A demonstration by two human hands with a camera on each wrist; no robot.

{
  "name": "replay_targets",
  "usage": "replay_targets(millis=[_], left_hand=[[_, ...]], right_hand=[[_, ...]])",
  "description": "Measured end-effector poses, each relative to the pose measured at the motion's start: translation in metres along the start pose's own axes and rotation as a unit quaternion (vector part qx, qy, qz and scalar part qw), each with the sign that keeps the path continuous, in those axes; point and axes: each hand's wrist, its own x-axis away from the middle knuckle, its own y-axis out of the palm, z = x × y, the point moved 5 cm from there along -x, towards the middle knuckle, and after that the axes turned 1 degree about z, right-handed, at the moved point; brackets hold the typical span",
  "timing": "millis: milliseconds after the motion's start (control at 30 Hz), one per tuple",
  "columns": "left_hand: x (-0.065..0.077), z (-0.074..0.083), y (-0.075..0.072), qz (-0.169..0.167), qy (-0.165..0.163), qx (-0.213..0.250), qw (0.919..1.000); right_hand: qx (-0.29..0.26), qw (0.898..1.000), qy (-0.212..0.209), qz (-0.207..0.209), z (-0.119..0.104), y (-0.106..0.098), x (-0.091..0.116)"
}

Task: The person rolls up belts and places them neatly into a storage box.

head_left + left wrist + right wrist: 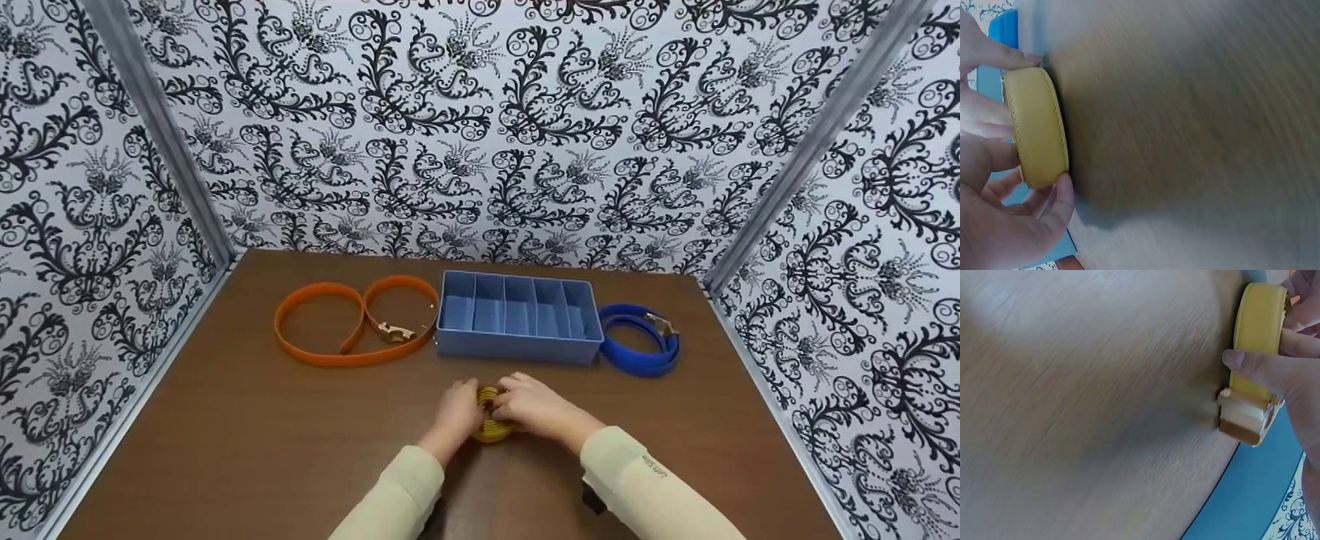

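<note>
Both hands hold a yellow belt [493, 431] wound into a tight coil, on or just above the table in front of the divided box. From the left side, the left hand [458, 412] grips the coil; in the left wrist view its thumb and fingers pinch the stitched yellow strap [1039, 126]. The right hand [536, 405] grips the other side, its thumb across the outer strap in the right wrist view. Close to that thumb sits a gold buckle [1244, 416]. The fingers partly hide the coil's middle.
A blue-grey box [517, 345] with several compartments stands behind the hands. Left of it an orange belt [319, 360] lies in loose loops with a gold buckle. Right of the box rests a coiled blue belt [645, 366]. Patterned walls enclose the brown table [300, 435].
</note>
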Motion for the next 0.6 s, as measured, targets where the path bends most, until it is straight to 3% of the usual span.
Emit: replay_targets(millis=[133, 367, 600], left_hand=[[-0.0017, -0.0002, 0.0022, -0.020, 0.020, -0.009, 0.9996], [-0.0018, 0.0030, 0.0002, -0.040, 0.057, -0.030, 0.9971], [-0.0004, 0.0011, -0.0015, -0.010, 0.072, -0.020, 0.9972]], right_hand=[[0.011, 1.000, -0.018, 0.011, -0.0002, 0.0004, 0.0013], [0.034, 0.999, -0.015, 0.002, -0.0023, 0.0030, -0.0013], [0.019, 1.000, 0.021, -0.008, -0.0041, 0.0010, -0.0072]])
